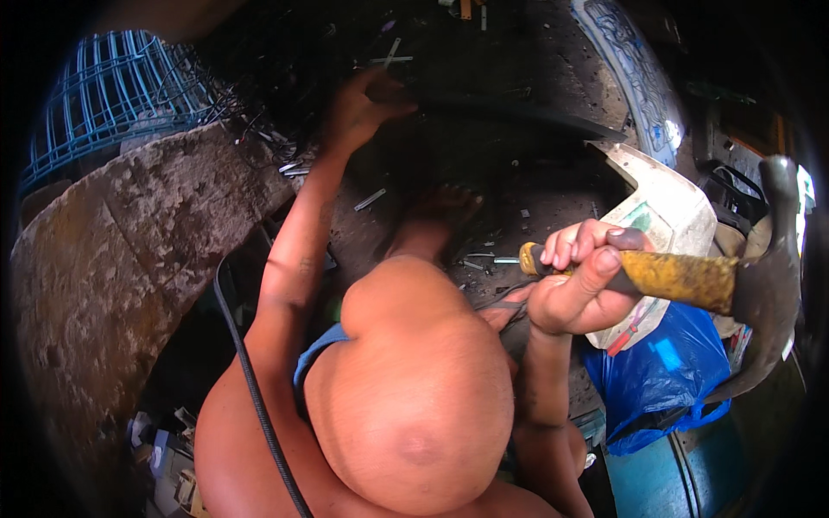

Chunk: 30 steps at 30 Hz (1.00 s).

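My right hand (587, 276) is wrapped round the worn yellow and black handle of a claw hammer (768, 285), raised at the right. Its dark metal head points away to the right, with the claw curving downward. Farther off to the left, my left hand (367, 108) is closed at the near end of a long dark flat strip (527, 114). That strip stretches rightward toward a white plastic piece (691, 203); shadow and blur hide its edges and exact kind. Below the hammer, a small red-handled tool (623, 338) lies against the white plastic.
A blue plastic bag (661, 375) sits at the lower right. To the left stands a broad rough slab (112, 259), with a blue wire basket (112, 95) behind it. Small metal strips (370, 199) litter the dark floor around my bare foot (440, 207). A black cord (250, 380) crosses my left side.
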Available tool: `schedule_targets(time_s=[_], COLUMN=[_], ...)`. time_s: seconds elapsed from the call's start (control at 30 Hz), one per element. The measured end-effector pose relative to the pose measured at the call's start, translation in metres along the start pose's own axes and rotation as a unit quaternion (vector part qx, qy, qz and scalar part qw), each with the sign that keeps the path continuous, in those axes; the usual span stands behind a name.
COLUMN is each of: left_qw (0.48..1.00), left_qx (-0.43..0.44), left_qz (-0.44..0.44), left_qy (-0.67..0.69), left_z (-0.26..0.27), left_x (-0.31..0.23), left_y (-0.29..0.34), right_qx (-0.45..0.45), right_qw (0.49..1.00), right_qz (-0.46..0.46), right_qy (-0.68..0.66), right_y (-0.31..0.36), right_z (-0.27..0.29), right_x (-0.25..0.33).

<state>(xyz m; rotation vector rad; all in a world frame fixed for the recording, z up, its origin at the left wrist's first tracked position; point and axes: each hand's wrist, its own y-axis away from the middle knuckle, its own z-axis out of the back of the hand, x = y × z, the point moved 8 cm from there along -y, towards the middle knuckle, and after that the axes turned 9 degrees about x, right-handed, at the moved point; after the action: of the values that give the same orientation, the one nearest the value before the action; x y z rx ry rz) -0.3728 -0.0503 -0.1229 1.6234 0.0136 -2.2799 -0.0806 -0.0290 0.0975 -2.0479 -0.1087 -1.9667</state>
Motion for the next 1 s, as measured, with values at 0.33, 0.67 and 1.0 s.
schedule_targets(time_s=[0.33,0.67,1.0], left_qw=[0.999,0.998,0.992], left_qx=[-0.007,0.001,0.03], left_qz=[-0.006,-0.013,-0.087], left_qy=[0.034,0.062,0.086], left_z=[-0.005,-0.008,-0.027], left_x=[0.007,0.005,0.014], left_y=[0.005,0.004,0.031], right_qx=[0.151,0.078,0.093], right_qw=[0.919,0.939,0.926], right_qz=[-0.212,-0.303,-0.26], right_qy=[0.297,0.141,0.259], right_y=[0.019,0.058,0.08], right_z=[-0.013,0.032,0.027], right_x=[-0.096,-0.109,-0.122])
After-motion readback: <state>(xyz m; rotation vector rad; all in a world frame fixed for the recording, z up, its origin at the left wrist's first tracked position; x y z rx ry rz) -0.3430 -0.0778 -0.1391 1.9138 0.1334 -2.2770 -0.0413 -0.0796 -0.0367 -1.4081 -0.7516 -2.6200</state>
